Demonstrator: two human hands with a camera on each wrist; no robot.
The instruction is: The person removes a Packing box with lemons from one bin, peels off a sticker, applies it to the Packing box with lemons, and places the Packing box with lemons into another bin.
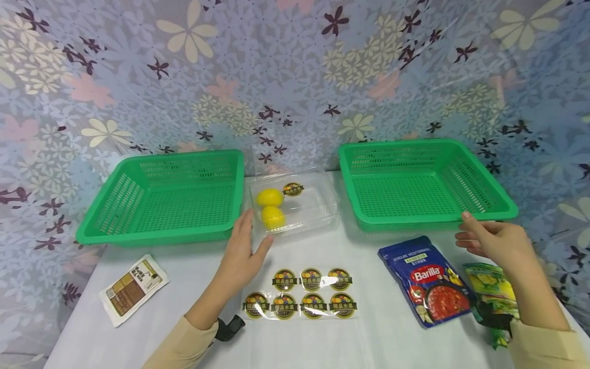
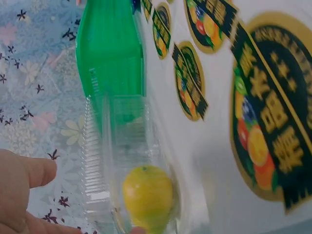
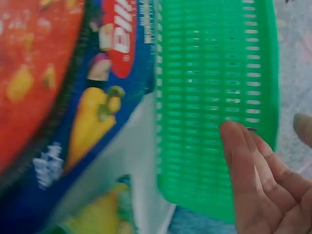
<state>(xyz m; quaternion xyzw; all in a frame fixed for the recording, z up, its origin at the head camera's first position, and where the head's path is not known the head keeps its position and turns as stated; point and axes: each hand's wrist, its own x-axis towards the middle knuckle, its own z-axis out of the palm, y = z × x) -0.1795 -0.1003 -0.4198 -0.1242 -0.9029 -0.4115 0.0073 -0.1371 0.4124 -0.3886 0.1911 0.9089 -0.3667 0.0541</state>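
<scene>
My left hand (image 1: 241, 253) is beside the near left corner of a clear plastic clamshell box (image 1: 313, 205), fingers extended and thumb spread, holding nothing. Two yellow lemons (image 1: 274, 218) lie in the left part of that box, which bears a round black-and-gold fruit sticker (image 1: 293, 189). In the left wrist view one lemon (image 2: 147, 195) shows through the clear plastic. My right hand (image 1: 495, 243) hovers at the near right corner of the right green basket (image 1: 428, 223), fingers loosely bent and nothing in them. Below it lie a blue Barilla sauce pouch (image 1: 426, 282) and green-and-yellow packets (image 1: 490, 282), partly covered by the wrist.
Another green basket (image 1: 161, 238) stands at the left. In front of it lies a white-and-brown packet (image 1: 134, 289). A sheet of round stickers (image 1: 299, 293) lies on the white tabletop (image 1: 304, 343), between the forearms. A flowered curtain (image 1: 295, 87) hangs behind everything.
</scene>
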